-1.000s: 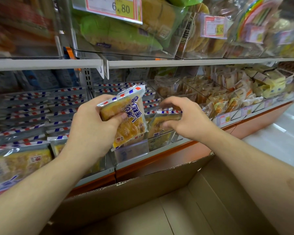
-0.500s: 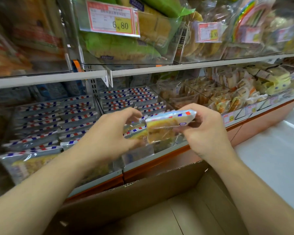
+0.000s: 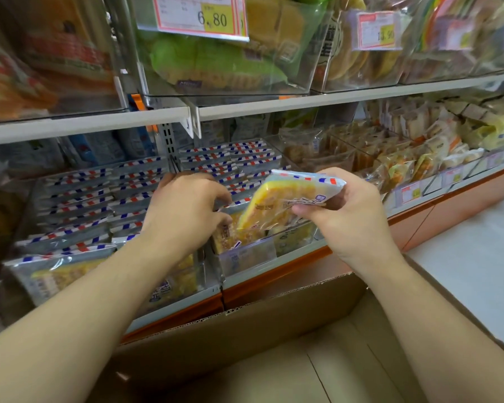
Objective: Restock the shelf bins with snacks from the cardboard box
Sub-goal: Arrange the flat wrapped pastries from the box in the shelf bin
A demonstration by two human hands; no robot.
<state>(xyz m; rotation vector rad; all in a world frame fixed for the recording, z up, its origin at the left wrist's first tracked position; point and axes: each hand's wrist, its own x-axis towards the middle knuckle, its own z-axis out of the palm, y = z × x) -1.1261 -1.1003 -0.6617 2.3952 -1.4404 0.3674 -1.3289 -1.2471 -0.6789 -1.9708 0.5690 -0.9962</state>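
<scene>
Loading is the step in hand: the snack pkt (image 3: 291, 205) is sitting tilted, lower end dipping toward the front of the clear shelf bin (image 3: 245, 254), striped top edge raised to the right. Right hand (image 3: 349, 216) is pinching it at that upper end, thumb under, fingers over the top. Left hand (image 3: 184, 210) is reaching into the same bin w/ fingers curled down on the upright pkts (image 3: 224, 234) already there; whether it's gripping one or just pushing them back, can't tell. Probably it's making a slot.

Next move, as I judge it: swinging the pkt upright and sliding it down behind the bin's front wall, left fingers getting out as it goes in.

Room is looking tight in the bin: rows of striped pkts (image 3: 79, 199) are filling the bin alongside and behind. Upper shelf edge (image 3: 274, 104) is hanging well above the hands, so there's space overhead. Cardboard box (image 3: 245, 330) is sitting just below the shelf lip, its rim near both forearms, and no snacks are showing in the visible part.
</scene>
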